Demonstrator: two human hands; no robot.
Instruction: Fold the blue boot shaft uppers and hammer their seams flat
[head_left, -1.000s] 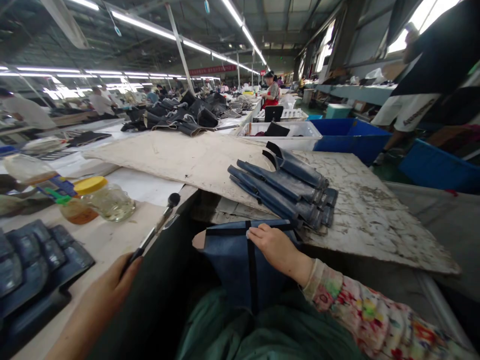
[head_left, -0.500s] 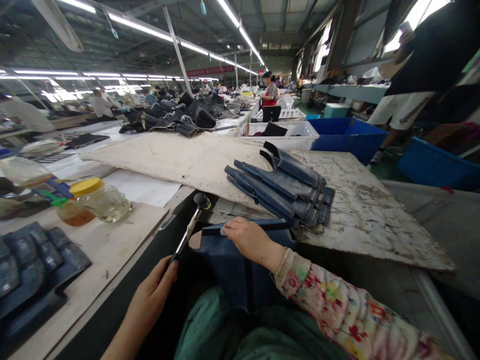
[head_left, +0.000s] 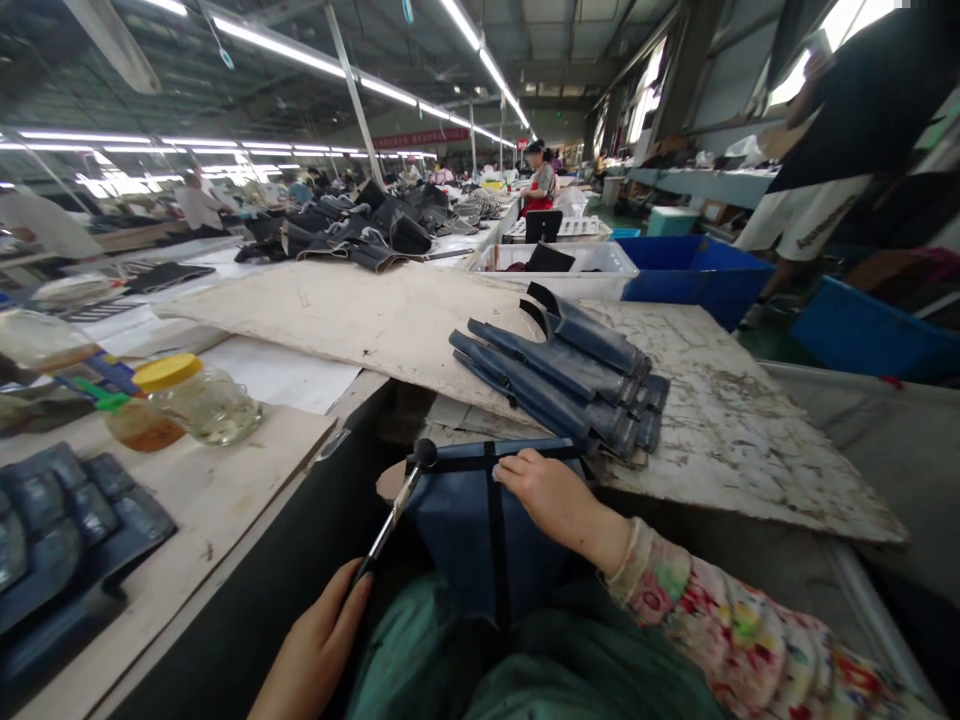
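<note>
My left hand (head_left: 324,632) is closed around the handle of a hammer (head_left: 391,520). The dark round hammer head (head_left: 425,454) is at the upper left edge of a blue leather-like piece (head_left: 450,520), over its black strip; I cannot tell whether it touches. This piece lies over my lap, with a black band down its middle. At its top edge, right of the band, my right hand (head_left: 551,500) has its fingers bent and pressed together on the edge. Something whitish shows at the fingertips, too small to name. A tan flap (head_left: 390,482) sticks out at the piece's left end.
Several folded blue pieces (head_left: 555,375) lie on the worn board (head_left: 735,410) ahead. On the left table, more blue pieces (head_left: 56,530) sit near a yellow-lidded jar (head_left: 217,405). A white bin (head_left: 559,272) and blue bin (head_left: 690,275) stand beyond. A person (head_left: 832,150) stands at right.
The hammer head has come down and right to the blue piece's edge. My right hand has slid right along that edge, uncovering the top of the black band.
</note>
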